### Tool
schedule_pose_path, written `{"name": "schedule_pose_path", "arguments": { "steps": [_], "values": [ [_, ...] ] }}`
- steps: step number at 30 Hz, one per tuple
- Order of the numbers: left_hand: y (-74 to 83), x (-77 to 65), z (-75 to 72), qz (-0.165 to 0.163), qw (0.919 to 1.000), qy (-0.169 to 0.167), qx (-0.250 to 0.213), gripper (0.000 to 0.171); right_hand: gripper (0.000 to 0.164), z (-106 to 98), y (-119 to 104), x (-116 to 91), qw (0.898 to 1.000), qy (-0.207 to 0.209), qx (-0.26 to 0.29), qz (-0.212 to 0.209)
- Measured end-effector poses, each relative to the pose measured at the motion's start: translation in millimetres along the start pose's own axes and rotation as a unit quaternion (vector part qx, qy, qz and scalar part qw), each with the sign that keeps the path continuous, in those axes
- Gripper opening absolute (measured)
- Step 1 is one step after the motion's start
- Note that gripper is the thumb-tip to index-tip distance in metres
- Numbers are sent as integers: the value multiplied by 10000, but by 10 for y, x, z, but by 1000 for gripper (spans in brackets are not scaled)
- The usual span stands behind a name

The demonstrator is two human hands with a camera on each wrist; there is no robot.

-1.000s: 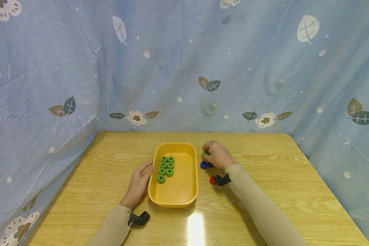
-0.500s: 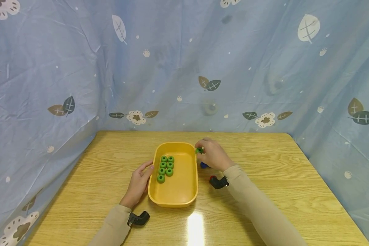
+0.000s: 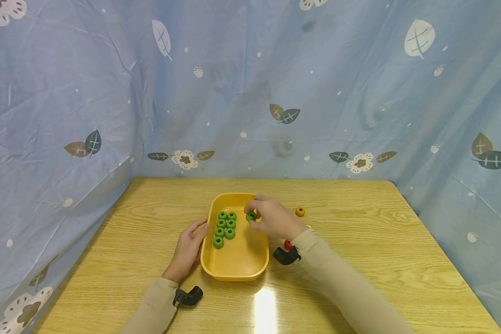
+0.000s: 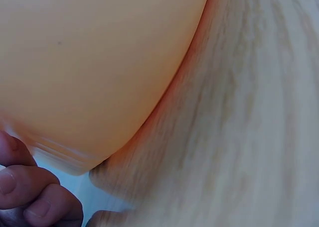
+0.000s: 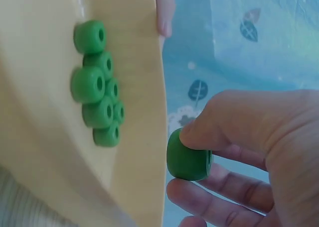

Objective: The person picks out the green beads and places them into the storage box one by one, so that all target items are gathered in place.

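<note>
A yellow plastic tray (image 3: 240, 255) rests on the table, with several green beads (image 3: 221, 223) grouped in two columns along its left side. My left hand (image 3: 188, 248) holds the tray's left wall, its thumb at the rim; in the left wrist view its curled fingers (image 4: 37, 199) lie by the tray's outer side. Over the tray's right part, my right hand (image 3: 271, 218) pinches one green bead (image 3: 251, 216) between thumb and fingers. Seen by the right wrist camera, this held bead (image 5: 188, 156) stays apart from the grouped ones.
To the right of the tray, an orange bead (image 3: 300, 212) and a red bead (image 3: 288, 244) lie on the wooden table (image 3: 359, 218). A bit of yellow shows beside the right wrist. The blue curtain (image 3: 242, 93) hangs behind the table.
My right hand has carried the green bead leftward from beyond the tray's right rim to above its inside. The orange bead has come into sight. My left hand stays put.
</note>
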State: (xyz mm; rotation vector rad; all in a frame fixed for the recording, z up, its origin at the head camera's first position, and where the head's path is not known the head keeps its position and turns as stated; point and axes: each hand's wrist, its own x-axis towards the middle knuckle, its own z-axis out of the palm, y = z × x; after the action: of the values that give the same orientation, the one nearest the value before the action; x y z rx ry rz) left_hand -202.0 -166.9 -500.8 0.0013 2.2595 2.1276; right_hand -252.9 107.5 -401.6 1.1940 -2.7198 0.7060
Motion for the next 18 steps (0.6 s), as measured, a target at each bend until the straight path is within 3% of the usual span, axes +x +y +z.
{"name": "schedule_pose_path", "arguments": {
  "steps": [18],
  "values": [
    [-4,0,-10,-32,10000,-37,17,46,19,169,-291,201,9971,-640,223,-358]
  ]
}}
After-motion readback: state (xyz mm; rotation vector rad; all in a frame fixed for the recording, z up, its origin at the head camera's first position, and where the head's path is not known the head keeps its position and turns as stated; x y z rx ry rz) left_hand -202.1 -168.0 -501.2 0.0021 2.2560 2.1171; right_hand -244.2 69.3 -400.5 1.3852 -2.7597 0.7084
